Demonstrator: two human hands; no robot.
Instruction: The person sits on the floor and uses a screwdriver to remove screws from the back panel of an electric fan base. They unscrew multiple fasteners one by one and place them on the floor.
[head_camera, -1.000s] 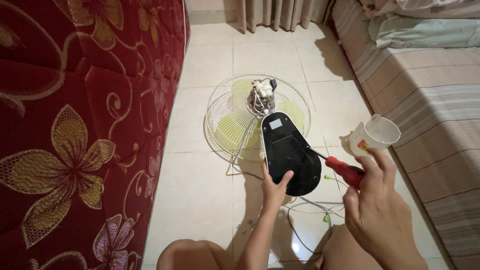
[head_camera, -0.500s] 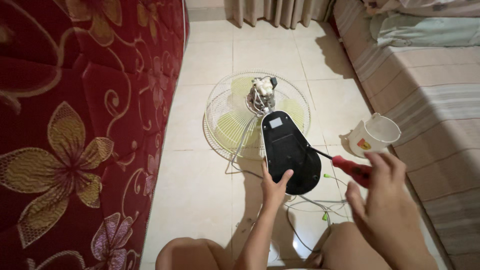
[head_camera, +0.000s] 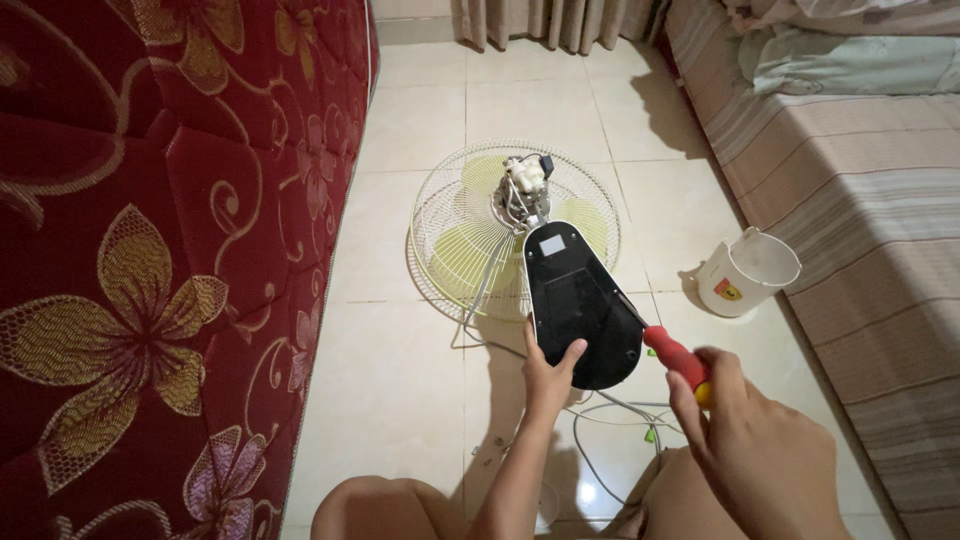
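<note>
- Lying face down on the tiled floor (head_camera: 400, 400), a fan shows its round wire grille (head_camera: 460, 235) with pale green blades (head_camera: 465, 255) behind the wires.
- The fan's black base (head_camera: 580, 310) is tipped up, its flat underside turned toward the camera, a small pale label near its narrow top end.
- The left hand (head_camera: 548, 372) grips the lower edge of the black base, thumb on the left rim and fingers spread on the underside, closed on it.
- The right hand (head_camera: 755, 450) is wrapped around a screwdriver (head_camera: 672, 355) with a red handle; the metal shaft points up and left, its tip at the right edge of the base.
- The two hands are apart, one on each side of the base's wide end.
- White wires (head_camera: 620, 415) with small green ends trail across the floor just below the base.
- A white plastic bucket (head_camera: 748, 272) stands to the right, near a striped mattress (head_camera: 860, 200).
- A red mattress with gold flowers (head_camera: 150, 270) stands on edge at the left.
- Bare knees show at the bottom edge.
</note>
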